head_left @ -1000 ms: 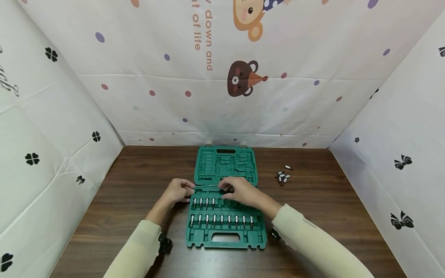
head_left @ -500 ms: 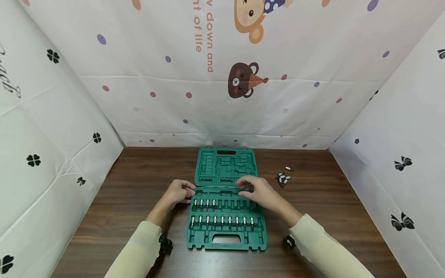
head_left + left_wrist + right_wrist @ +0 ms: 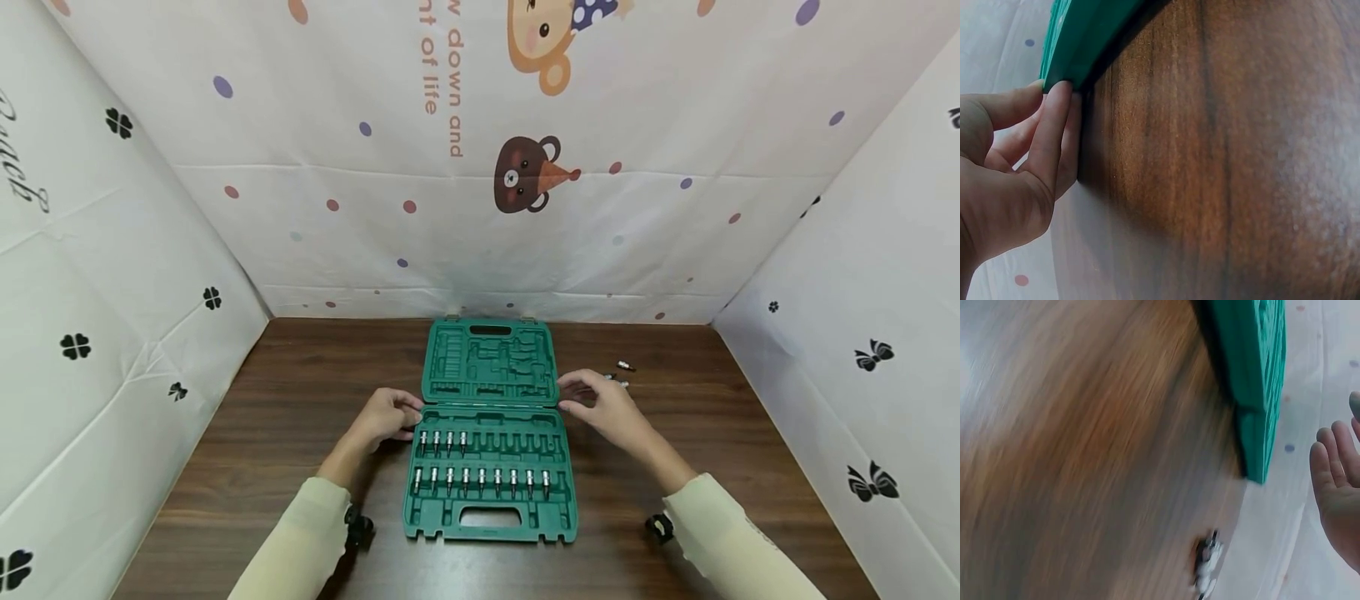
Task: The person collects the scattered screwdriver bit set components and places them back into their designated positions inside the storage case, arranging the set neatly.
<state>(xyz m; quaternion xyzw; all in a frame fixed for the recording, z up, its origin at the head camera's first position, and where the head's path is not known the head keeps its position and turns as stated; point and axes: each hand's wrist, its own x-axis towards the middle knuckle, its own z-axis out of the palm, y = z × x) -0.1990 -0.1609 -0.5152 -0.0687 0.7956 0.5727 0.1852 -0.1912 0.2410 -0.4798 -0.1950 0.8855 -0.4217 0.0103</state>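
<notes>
A green plastic tool case [image 3: 435, 510] lies open and flat on the table. Short silver bit sockets with dark tips, such as this bit socket [image 3: 482, 479], fill its lower row; several more stand in the left part of the upper row, whose right slots are vacant. My left hand [image 3: 384, 417] holds the case's left edge near the hinge, thumb on the rim and fingers against the side wall [image 3: 1085, 44]. Past the right edge hovers my right hand [image 3: 606, 408], fingers loosely bent and nothing between them. It partly hides a pile of loose bit sockets [image 3: 1207, 562].
One separate bit socket [image 3: 626, 366] lies behind the pile, toward the back right. The case's lid [image 3: 489, 367] lies toward the back wall, a printed white cloth [image 3: 337, 250]. Brown wooden table [image 3: 300, 358] extends to both sides of the case.
My right hand has moved right, from over the case's upper row to beyond its right edge near the loose bit sockets. The left hand has stayed on the left edge.
</notes>
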